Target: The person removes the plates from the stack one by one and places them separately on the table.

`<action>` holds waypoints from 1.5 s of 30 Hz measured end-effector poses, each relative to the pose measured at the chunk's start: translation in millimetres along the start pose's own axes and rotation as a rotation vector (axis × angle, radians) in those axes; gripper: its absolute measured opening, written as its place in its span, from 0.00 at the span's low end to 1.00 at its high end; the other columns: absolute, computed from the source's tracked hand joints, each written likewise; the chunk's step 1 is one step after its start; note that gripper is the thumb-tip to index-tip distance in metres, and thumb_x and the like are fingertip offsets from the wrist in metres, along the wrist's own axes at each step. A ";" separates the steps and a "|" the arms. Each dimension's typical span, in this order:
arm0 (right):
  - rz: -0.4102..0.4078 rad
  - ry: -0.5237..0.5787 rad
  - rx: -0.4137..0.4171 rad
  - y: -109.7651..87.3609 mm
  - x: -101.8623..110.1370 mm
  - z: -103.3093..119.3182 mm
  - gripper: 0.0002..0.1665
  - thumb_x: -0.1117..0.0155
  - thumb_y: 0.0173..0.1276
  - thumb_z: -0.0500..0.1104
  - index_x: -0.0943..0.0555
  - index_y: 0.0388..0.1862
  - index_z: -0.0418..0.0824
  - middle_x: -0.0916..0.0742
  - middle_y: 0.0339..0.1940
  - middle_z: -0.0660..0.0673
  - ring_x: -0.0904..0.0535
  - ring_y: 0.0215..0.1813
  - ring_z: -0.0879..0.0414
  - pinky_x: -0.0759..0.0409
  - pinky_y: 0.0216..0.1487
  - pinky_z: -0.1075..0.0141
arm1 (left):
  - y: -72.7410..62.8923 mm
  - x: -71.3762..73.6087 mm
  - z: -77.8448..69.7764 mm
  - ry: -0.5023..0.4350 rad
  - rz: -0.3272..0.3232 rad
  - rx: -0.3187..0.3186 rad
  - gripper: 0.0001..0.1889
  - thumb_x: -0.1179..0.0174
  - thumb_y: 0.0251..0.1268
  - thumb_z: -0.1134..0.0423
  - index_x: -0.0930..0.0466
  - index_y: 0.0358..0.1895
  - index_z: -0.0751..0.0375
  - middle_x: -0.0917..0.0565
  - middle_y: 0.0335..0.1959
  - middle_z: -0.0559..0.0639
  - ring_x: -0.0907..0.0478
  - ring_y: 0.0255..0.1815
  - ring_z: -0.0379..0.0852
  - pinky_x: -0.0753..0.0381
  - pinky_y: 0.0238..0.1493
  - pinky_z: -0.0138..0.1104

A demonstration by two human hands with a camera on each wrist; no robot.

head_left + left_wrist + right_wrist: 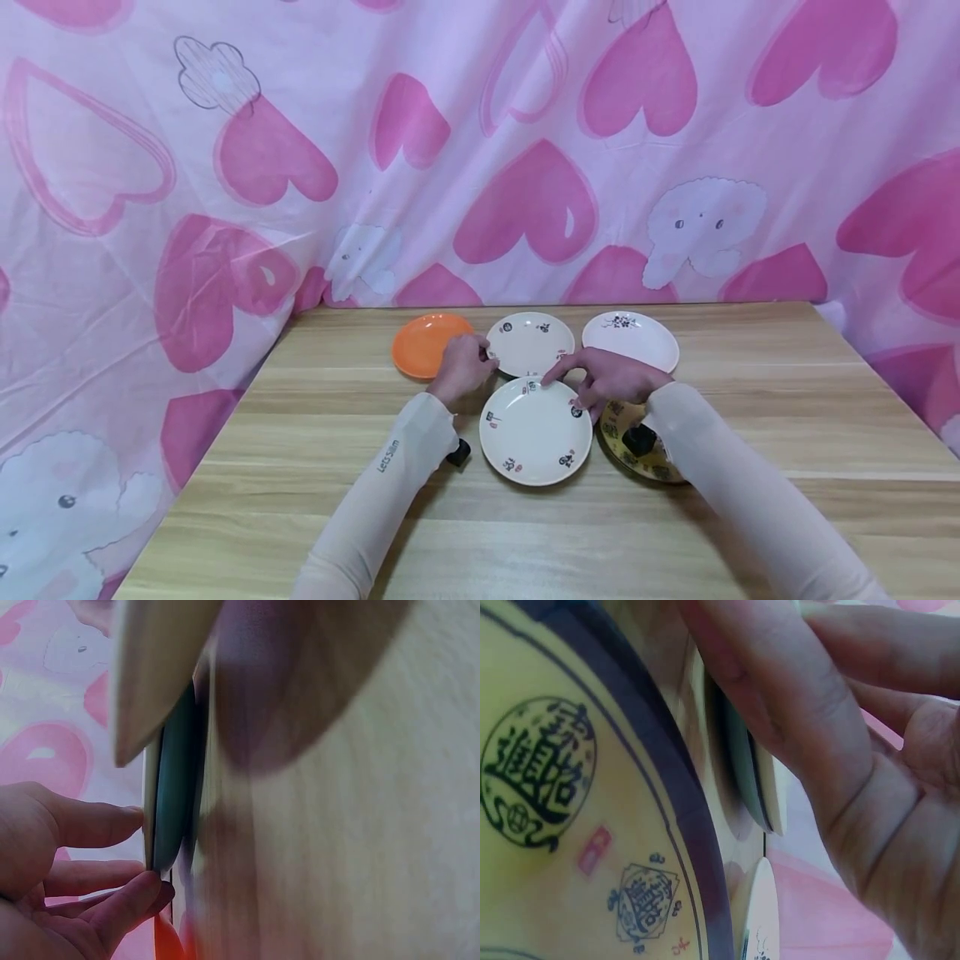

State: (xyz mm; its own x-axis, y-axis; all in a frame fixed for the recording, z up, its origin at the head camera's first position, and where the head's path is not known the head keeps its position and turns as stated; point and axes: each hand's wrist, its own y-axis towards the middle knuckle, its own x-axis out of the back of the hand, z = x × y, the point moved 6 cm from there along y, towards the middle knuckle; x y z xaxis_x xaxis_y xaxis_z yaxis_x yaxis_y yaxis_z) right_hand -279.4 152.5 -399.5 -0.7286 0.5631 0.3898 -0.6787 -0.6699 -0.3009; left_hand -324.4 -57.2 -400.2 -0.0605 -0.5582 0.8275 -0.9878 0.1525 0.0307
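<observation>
My left hand (pixel 461 367) is at the left rim of the back cream plate (pixel 531 342). Its thumb and fingers pinch that rim, and the left wrist view shows a dark green dish (pixel 175 787) directly beneath. With my right hand (pixel 611 377) I grip the upper right rim of a nearer cream plate (pixel 536 433) printed with small dark and red marks. This nearer plate is off the table; its shadow shows apart from it in the left wrist view. Below my right wrist lies a yellow, dark-rimmed plate (pixel 592 900) with printed characters.
An orange plate (pixel 420 346) lies at the back left and a white plate with a dark flower print (pixel 630 340) at the back right. The wooden table (pixel 525 542) ends at a pink heart-patterned cloth (pixel 517 208) hanging behind and at the sides.
</observation>
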 end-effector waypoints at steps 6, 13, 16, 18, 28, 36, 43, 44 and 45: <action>0.001 -0.021 -0.004 0.6 -3.0 0.9 0.31 0.38 0.61 0.26 0.20 0.64 0.42 0.37 0.78 0.33 0.18 0.25 0.56 0.12 0.32 0.56 | -0.5 -0.8 0.6 -0.011 0.008 0.010 0.09 0.33 0.65 0.64 0.14 0.44 0.63 0.16 0.35 0.54 0.25 0.38 0.48 0.24 0.38 0.33; 0.025 -0.058 0.003 4.1 -6.6 0.7 0.32 0.39 0.60 0.25 0.20 0.63 0.42 0.24 0.66 0.36 0.19 0.21 0.58 0.12 0.30 0.57 | 1.1 -0.6 0.5 0.031 -0.014 -0.041 0.06 0.33 0.64 0.64 0.15 0.37 0.63 0.17 0.30 0.53 0.27 0.35 0.47 0.29 0.35 0.32; 0.034 -0.070 0.005 5.0 -8.0 1.1 0.32 0.39 0.60 0.25 0.20 0.63 0.41 0.24 0.67 0.36 0.19 0.22 0.58 0.12 0.30 0.56 | 1.4 -0.8 1.0 0.032 -0.019 -0.048 0.05 0.33 0.64 0.64 0.15 0.36 0.63 0.17 0.29 0.53 0.27 0.34 0.46 0.30 0.34 0.31; 0.031 -0.077 0.001 5.4 -8.3 0.7 0.32 0.39 0.59 0.24 0.20 0.63 0.41 0.24 0.67 0.36 0.19 0.22 0.57 0.12 0.30 0.55 | 1.4 -1.2 1.1 0.025 -0.013 -0.044 0.05 0.33 0.64 0.64 0.15 0.36 0.63 0.17 0.30 0.53 0.27 0.34 0.46 0.29 0.34 0.31; -0.002 -0.186 -0.048 7.2 -8.8 5.4 0.31 0.33 0.58 0.24 0.17 0.59 0.44 0.23 0.66 0.38 0.20 0.28 0.58 0.15 0.30 0.63 | 1.4 -1.8 1.4 -0.001 0.013 -0.005 0.06 0.34 0.65 0.64 0.15 0.39 0.63 0.17 0.32 0.53 0.26 0.36 0.47 0.27 0.35 0.32; 0.006 -0.320 -0.038 12.3 -10.4 8.1 0.32 0.30 0.54 0.24 0.17 0.58 0.45 0.18 0.58 0.43 0.21 0.30 0.59 0.21 0.29 0.68 | -0.4 -2.4 2.8 -0.004 0.012 -0.003 0.06 0.34 0.65 0.64 0.15 0.40 0.63 0.18 0.31 0.53 0.26 0.35 0.47 0.29 0.35 0.32; -0.008 -0.354 -0.080 13.9 -8.8 7.7 0.32 0.29 0.55 0.24 0.17 0.57 0.47 0.19 0.61 0.42 0.19 0.36 0.56 0.17 0.32 0.66 | 0.4 -1.8 2.5 0.000 0.005 -0.007 0.10 0.33 0.65 0.63 0.14 0.45 0.64 0.16 0.35 0.54 0.25 0.38 0.48 0.26 0.38 0.33; -0.011 -0.354 -0.085 14.0 -8.9 7.7 0.32 0.29 0.55 0.24 0.16 0.56 0.47 0.19 0.60 0.42 0.18 0.37 0.56 0.16 0.33 0.66 | 0.7 -1.7 2.5 0.001 0.004 -0.010 0.09 0.33 0.65 0.63 0.14 0.45 0.64 0.16 0.35 0.54 0.25 0.38 0.48 0.26 0.38 0.33; -0.011 -0.354 -0.085 13.6 -9.0 8.1 0.32 0.29 0.55 0.24 0.16 0.56 0.47 0.18 0.60 0.42 0.18 0.37 0.56 0.16 0.33 0.66 | 0.7 -1.6 2.1 0.001 0.004 -0.013 0.09 0.33 0.65 0.64 0.14 0.44 0.64 0.16 0.35 0.54 0.26 0.38 0.48 0.27 0.38 0.33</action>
State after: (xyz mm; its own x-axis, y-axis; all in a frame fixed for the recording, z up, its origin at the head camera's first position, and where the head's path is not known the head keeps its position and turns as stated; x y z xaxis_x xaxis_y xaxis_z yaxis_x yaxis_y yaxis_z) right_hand -281.3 134.4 -400.1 -0.6548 0.3576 0.6659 -0.7021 -0.6140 -0.3606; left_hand -325.2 -58.0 -402.7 -0.0643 -0.5568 0.8282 -0.9857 0.1651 0.0344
